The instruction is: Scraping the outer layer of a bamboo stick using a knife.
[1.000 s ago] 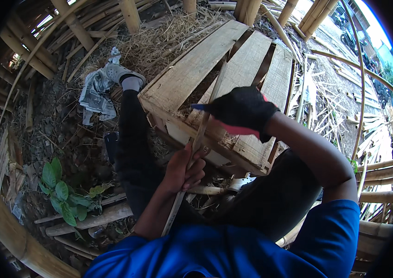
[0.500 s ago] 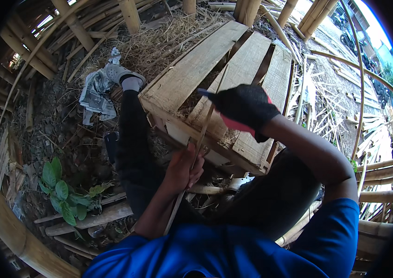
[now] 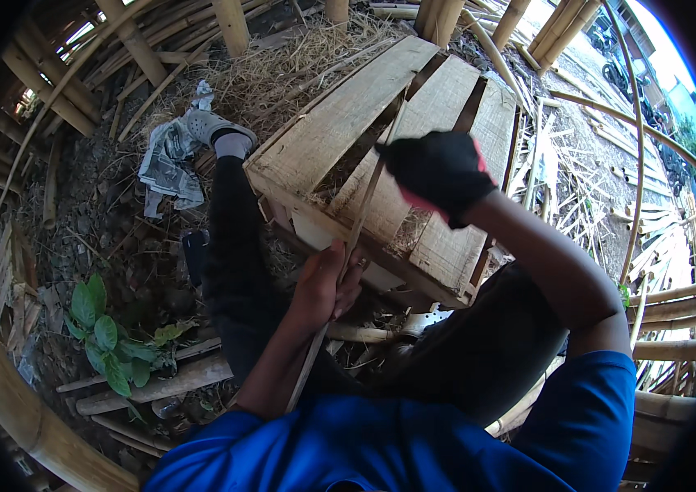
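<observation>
My left hand [image 3: 323,287], bare, is closed around a long thin bamboo strip [image 3: 364,205]. The strip slants from beside my torso up over the near edge of a slatted wooden crate [image 3: 327,123] and rests across its top. My right hand [image 3: 442,176], in a black glove with a red-pink palm, is closed in a fist above the crate, right beside the strip. It grips a slim tool whose dark bluish end showed a moment earlier; now the glove mostly hides it. Whether that tool touches the strip cannot be seen.
My legs straddle the crate, one shoe [image 3: 213,127] beside crumpled newspaper [image 3: 169,168]. A leafy green plant [image 3: 106,336] grows at left near bamboo pieces [image 3: 159,389]. A thick bamboo pole [image 3: 28,418] curves along the lower left; bamboo posts [image 3: 229,29] stand behind. Pale shavings [image 3: 586,180] litter the right.
My right fist has shifted slightly right and up, and its wrist has turned, so the bluish tool end no longer sticks out plainly. My left hand and the strip have barely moved.
</observation>
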A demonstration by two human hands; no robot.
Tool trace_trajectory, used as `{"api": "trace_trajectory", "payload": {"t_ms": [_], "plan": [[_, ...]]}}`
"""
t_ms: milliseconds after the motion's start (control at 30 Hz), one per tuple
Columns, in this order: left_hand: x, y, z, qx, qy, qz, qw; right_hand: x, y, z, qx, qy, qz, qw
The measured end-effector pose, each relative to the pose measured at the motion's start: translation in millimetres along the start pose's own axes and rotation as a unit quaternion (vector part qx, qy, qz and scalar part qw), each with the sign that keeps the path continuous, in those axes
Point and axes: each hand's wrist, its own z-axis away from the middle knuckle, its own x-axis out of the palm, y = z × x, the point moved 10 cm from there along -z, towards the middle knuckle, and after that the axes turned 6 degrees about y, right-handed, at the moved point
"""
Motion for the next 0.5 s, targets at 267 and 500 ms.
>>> {"api": "trace_trajectory", "payload": {"t_ms": [267,500], "plan": [[0.5,-1.6,1.9,0.024,-0.015,-0.018,0.999,-7.8,-20.0,20.1,-0.070,0.033,-0.047,0.996],[11.7,-2.6,3.7,-0.015,-0.064,0.033,0.997,0.9,57.7,-13.2,0.039,-0.002,0.034,0.999]]}}
